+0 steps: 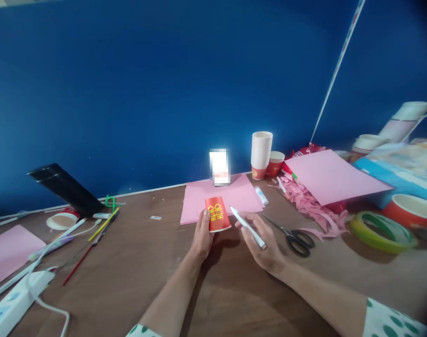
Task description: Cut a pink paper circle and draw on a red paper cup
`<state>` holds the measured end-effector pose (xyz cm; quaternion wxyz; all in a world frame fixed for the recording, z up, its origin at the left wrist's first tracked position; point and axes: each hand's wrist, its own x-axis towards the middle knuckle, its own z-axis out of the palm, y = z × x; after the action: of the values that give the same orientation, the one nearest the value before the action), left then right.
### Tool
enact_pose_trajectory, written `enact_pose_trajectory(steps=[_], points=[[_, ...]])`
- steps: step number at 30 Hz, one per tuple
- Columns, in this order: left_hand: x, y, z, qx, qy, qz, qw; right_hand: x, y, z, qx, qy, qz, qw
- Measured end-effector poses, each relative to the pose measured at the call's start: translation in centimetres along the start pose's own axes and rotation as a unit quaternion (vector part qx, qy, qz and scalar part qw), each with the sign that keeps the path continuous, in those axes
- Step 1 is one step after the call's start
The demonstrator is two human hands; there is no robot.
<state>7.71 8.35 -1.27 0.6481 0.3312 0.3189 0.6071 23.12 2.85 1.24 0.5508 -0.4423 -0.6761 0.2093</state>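
Note:
My left hand [202,234] is closed around a red paper cup [217,214] with yellow characters on its side. The cup is upside down, its white rim toward me. In my right hand [261,245] is a white marker [247,226], held like a pen, its tip pointing at the cup but apart from it. Beneath and behind the cup lies a stack of pink paper [194,201]. Black-handled scissors [294,238] rest on the table right of my right hand. A small white glue stick [261,195] lies at the paper's right edge.
Stacked white paper cups [261,150] stand at the back beside red cups [276,164]. Pink paper strips [313,210], a pink sheet [334,178] and green tape [382,232] lie to the right. Leftward are a black flask [68,187], brushes and a white power strip [18,299].

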Motion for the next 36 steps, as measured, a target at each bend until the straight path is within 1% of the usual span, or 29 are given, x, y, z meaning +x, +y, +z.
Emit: enact_pose_trajectory(steps=[3,6,10,13,22,28,32,36], points=[[0.18,-0.15,-0.21,-0.009,-0.005,0.002,1.000,0.02,-0.06,-0.01,-0.008,0.015,-0.020,1.000],[0.29,-0.18,-0.29,-0.018,0.003,-0.014,1.000,0.07,-0.13,-0.02,-0.009,0.020,-0.043,0.999],[0.27,0.01,-0.11,-0.021,0.009,-0.025,0.999,0.04,-0.13,0.03,0.003,0.002,-0.083,0.997],[0.28,0.06,-0.04,-0.020,0.019,-0.023,0.999,-0.03,-0.21,-0.02,0.015,-0.012,-0.099,0.995],[0.36,-0.06,0.12,-0.001,0.020,-0.023,1.000,-0.02,-0.23,-0.30,-0.004,-0.054,-0.111,0.992],[0.37,-0.19,0.12,0.032,0.006,0.004,0.999,0.16,-0.35,-0.25,-0.005,-0.050,-0.113,0.992],[0.37,-0.19,0.05,0.031,0.010,-0.003,0.999,0.16,-0.34,-0.22,-0.006,-0.050,-0.114,0.992],[0.35,-0.07,-0.06,0.010,0.011,-0.027,1.000,0.04,-0.31,-0.30,-0.021,-0.035,-0.089,0.995]])
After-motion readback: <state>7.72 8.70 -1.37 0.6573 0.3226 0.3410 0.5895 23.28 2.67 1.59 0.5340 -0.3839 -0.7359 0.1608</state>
